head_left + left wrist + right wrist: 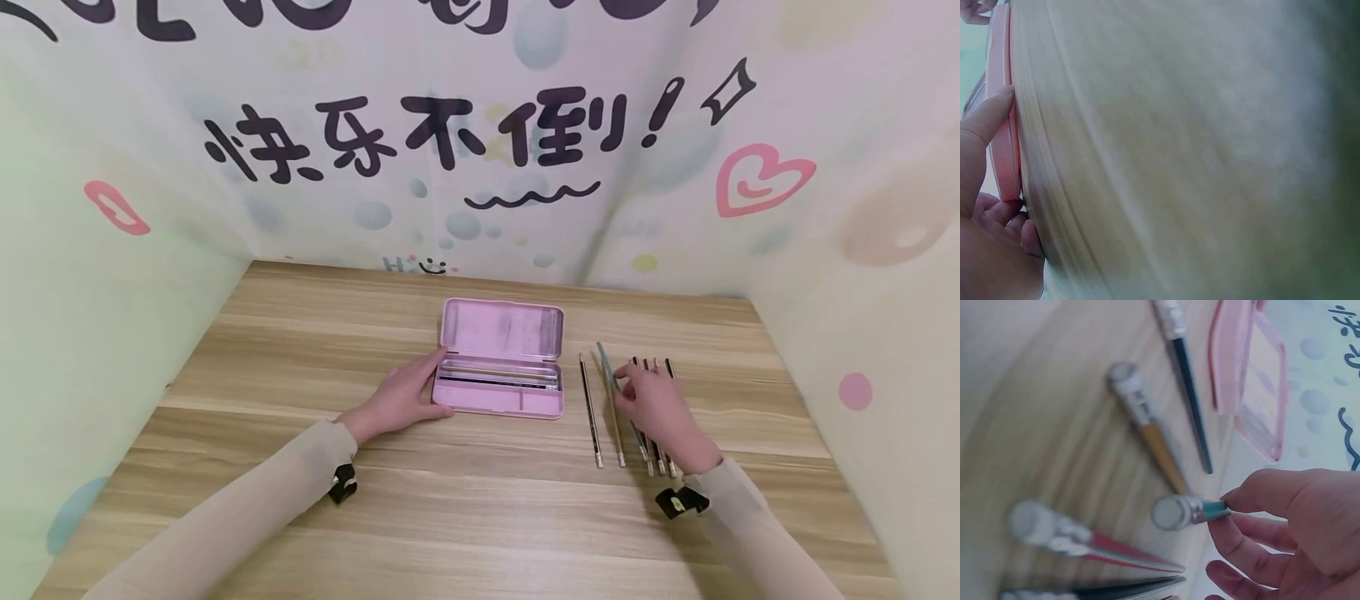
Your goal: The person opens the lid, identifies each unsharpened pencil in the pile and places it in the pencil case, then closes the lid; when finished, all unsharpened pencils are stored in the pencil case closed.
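Observation:
An open pink pencil case (477,399) lies at the middle of the table, lid tilted back, with pencils (498,372) in its rear compartment. My left hand (401,395) grips the case's left end, the thumb at the front side and the fingers round the end. To the right of the case, my right hand (663,410) pinches a blue-green pencil (1179,513) between thumb and fingers. Its white eraser end is lifted towards the right wrist camera. A black pencil (590,410) and a yellow-brown pencil (617,429) lie between that hand and the case.
More pencils, a red one (1125,553) and a black one (1104,592) among them, lie side by side under and beside my right hand. A printed cloth wall (450,225) stands behind the wooden table (465,500), with pale walls at both sides.

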